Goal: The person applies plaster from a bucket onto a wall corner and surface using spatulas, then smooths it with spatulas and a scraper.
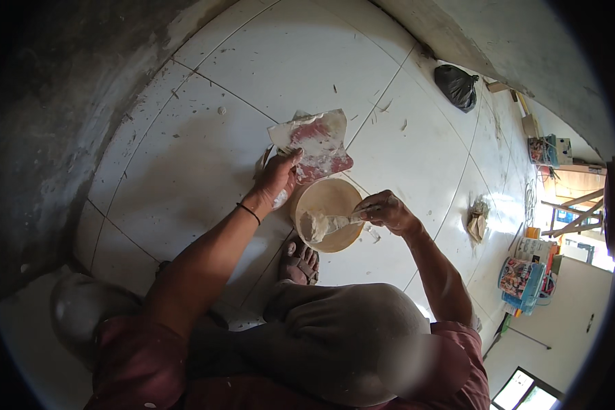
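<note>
scraper blade (324,223) putty-coated, knee (417,355) blurred

I wear a dark red short-sleeved shirt (150,369), grey trousers (348,321), a thin black band (249,213) on my left wrist, and a sandal (299,263).

A bucket (326,213) stands on the tiled floor (205,164), just ahead of a sandalled foot (298,263).

The left hand (278,179) holds a flat board (316,143) behind the bucket's left rim; the right hand (387,210), at its right, dips a scraper (329,223) inside. A bag (456,87) lies well beyond, to the right.
</note>
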`<state>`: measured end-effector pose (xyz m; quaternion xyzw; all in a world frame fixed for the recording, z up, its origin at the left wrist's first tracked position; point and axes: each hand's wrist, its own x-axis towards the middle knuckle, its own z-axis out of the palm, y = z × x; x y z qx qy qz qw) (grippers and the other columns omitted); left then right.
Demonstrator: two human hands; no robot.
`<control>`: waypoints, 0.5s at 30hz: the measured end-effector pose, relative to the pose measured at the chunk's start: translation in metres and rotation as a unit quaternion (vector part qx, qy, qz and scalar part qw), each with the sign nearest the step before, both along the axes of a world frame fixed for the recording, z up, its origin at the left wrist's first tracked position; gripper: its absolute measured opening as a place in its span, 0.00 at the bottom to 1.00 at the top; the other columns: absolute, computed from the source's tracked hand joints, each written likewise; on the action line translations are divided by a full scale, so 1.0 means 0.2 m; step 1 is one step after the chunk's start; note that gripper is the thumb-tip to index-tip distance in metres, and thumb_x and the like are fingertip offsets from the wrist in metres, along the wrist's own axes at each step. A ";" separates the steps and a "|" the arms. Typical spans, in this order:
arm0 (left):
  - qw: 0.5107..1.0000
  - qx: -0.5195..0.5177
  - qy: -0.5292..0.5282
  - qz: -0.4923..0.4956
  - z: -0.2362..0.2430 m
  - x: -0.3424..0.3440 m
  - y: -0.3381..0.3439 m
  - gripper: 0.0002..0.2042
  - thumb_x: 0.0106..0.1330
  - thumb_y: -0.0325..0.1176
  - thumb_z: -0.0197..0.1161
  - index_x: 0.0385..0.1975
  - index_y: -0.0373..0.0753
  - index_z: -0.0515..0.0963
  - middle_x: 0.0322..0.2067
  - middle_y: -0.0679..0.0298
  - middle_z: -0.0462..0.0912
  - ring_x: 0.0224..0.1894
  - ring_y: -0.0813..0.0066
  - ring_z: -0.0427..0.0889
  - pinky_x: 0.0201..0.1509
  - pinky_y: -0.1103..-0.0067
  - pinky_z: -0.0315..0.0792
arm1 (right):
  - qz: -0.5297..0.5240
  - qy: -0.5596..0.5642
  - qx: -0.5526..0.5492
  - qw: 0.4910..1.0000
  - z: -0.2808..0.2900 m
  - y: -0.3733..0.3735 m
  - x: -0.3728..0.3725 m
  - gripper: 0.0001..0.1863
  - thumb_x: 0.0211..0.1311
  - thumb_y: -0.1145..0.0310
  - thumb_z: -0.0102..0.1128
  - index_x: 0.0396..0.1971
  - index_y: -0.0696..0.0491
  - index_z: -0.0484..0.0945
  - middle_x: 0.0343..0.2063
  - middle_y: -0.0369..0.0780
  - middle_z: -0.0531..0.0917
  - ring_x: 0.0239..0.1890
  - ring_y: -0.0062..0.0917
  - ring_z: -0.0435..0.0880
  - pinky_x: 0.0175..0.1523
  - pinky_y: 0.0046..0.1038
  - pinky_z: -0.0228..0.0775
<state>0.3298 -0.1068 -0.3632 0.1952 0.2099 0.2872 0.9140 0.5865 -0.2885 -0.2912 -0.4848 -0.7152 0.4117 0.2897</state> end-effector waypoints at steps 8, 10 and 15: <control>0.951 0.175 0.131 -0.221 0.17 -0.18 0.47 0.10 0.78 0.39 0.58 0.40 0.39 0.77 0.30 0.73 0.76 0.28 0.87 0.71 0.34 0.82 0.71 | -0.283 0.346 -0.313 0.838 0.20 -0.32 -0.03 0.12 0.62 0.70 0.70 0.40 0.64 0.85 0.28 0.45 0.86 0.18 0.15 0.69 0.23 0.18 0.58; 0.942 0.186 0.143 -0.240 0.36 -0.15 0.49 0.09 0.78 0.39 0.58 0.40 0.39 0.77 0.31 0.73 0.76 0.29 0.87 0.72 0.35 0.81 0.72 | -0.301 0.429 -0.250 0.814 0.28 -0.37 -0.04 0.14 0.64 0.68 0.69 0.42 0.63 0.84 0.29 0.47 0.86 0.19 0.14 0.68 0.23 0.16 0.56; 0.877 0.319 0.175 -0.314 0.54 -0.05 0.54 0.15 0.73 0.43 0.66 0.30 0.37 0.81 0.24 0.76 0.76 0.25 0.87 0.71 0.29 0.81 0.69 | -0.310 0.521 -0.155 0.780 0.50 -0.29 -0.07 0.14 0.67 0.65 0.67 0.40 0.62 0.83 0.35 0.50 0.86 0.18 0.15 0.68 0.23 0.17 0.58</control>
